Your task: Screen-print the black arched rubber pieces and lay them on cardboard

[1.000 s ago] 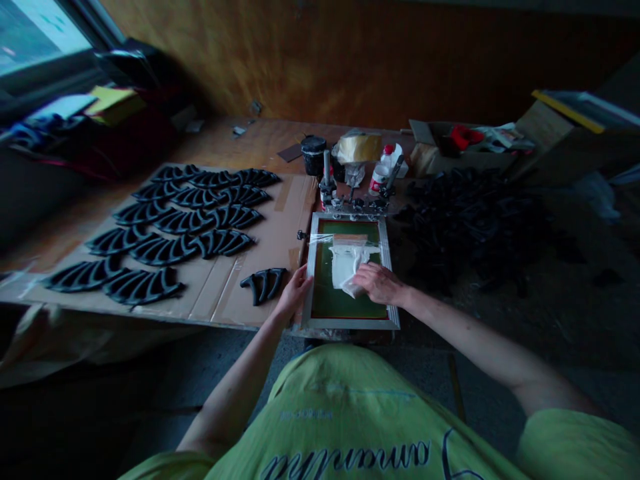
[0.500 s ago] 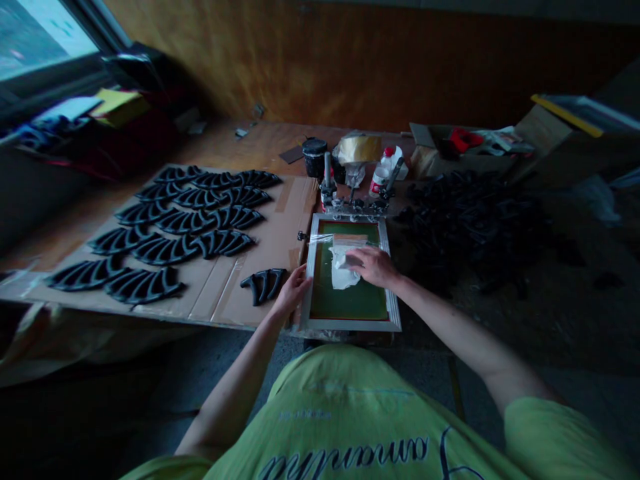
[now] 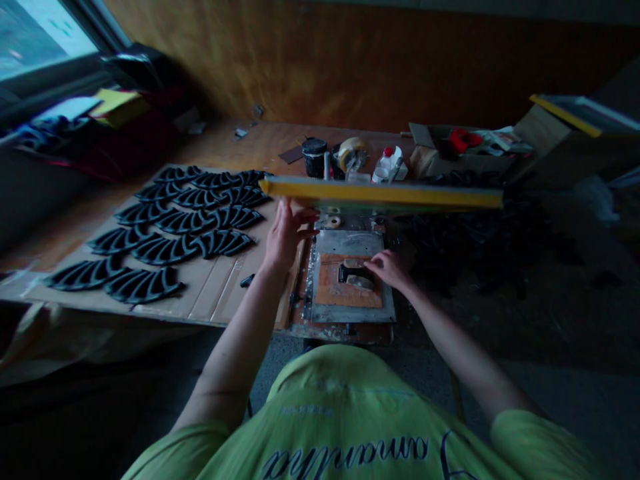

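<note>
My left hand is raised at the left end of the screen printing frame, some fingers spread below it and others against its edge. The frame is tilted up, its yellow edge facing me. Below it, my right hand pinches the right end of a small black piece. That piece lies over a greyish block on a brown wooden board. Under the board is a grey metal plate. Left of my left forearm, a black ribbed part is mostly hidden.
Rows of black fan-shaped parts lie on cardboard at left. A dark heap of parts is at right. Behind stand a black tub, a tape roll, a red-capped bottle and an open box.
The frame has swung up from flat, uncovering the plate and board. My left hand has risen with it. My right hand has left the white cloth on the screen and grips the black piece.
</note>
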The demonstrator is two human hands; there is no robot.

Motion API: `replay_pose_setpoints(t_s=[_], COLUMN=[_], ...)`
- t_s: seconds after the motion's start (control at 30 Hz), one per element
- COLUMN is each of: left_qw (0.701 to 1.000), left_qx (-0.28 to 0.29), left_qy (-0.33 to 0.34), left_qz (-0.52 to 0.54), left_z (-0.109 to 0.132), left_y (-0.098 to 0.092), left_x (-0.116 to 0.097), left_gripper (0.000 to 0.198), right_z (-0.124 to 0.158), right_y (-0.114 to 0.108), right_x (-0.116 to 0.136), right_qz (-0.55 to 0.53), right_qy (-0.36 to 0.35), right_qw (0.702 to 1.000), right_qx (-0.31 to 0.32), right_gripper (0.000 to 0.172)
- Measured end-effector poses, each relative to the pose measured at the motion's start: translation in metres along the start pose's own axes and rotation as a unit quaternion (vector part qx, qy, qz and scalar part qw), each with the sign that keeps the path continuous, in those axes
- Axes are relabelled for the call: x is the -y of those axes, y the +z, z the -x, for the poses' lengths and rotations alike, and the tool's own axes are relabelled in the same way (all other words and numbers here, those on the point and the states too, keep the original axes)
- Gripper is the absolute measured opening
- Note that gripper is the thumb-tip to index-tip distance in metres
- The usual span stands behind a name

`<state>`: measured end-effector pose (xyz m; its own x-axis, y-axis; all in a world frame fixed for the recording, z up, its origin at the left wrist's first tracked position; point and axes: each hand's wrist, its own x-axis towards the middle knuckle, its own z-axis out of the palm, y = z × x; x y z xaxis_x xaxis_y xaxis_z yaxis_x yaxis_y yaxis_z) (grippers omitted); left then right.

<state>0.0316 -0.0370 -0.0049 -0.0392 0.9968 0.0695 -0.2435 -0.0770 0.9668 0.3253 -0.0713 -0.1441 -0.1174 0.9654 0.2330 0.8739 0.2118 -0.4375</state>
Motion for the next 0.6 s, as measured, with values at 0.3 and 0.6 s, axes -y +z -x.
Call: replay_pose_setpoints(t_s=[0.3, 0.6], left_qw=[0.946, 0.944], left_qx=[0.081, -0.086], left_qy=[-0.313, -0.275], left_qz=[0.0, -0.162], left_z=[0.094, 0.089], left_y=[0.023, -0.083], left_x=[0.089, 0.117], left_gripper=[0.061, 0.05], right_z=[0.032, 0.039], right_y=[0.043, 0.002], right_x=[0.071, 0.015], right_qz=[0.02, 0.045], right_qy=[0.092, -0.028], right_qw=[0.995, 0.996], right_qx=[0.045, 0.068], right_gripper=[0.013, 0.029])
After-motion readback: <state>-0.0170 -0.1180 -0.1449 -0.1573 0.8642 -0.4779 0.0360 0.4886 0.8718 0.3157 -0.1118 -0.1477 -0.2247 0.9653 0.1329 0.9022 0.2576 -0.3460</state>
